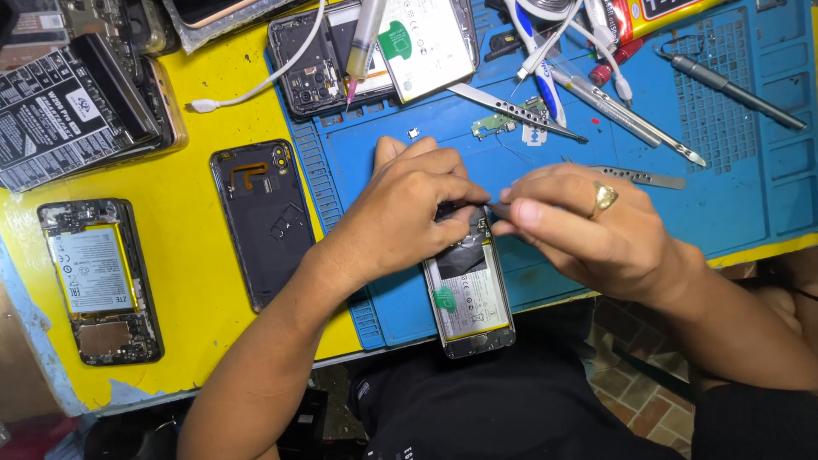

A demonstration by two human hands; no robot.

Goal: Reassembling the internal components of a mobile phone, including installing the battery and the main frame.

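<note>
An opened phone (pixel 470 300) with its back off lies on the blue work mat (pixel 733 196), its white battery showing. My left hand (pixel 407 204) rests on the phone's upper part, fingers curled and pressing it down. My right hand (pixel 579 223), wearing a gold ring, pinches a thin metal tool (pixel 503 203) whose tip meets the phone's top edge beside my left fingers. The phone's upper end is hidden under both hands.
A dark phone back cover (pixel 262 223) and another opened phone (pixel 98 279) lie on the yellow table (pixel 187 281) to the left. Tweezers (pixel 643 176), a small circuit board (pixel 498 124), a syringe (pixel 365 43), cables and more phone parts crowd the far side.
</note>
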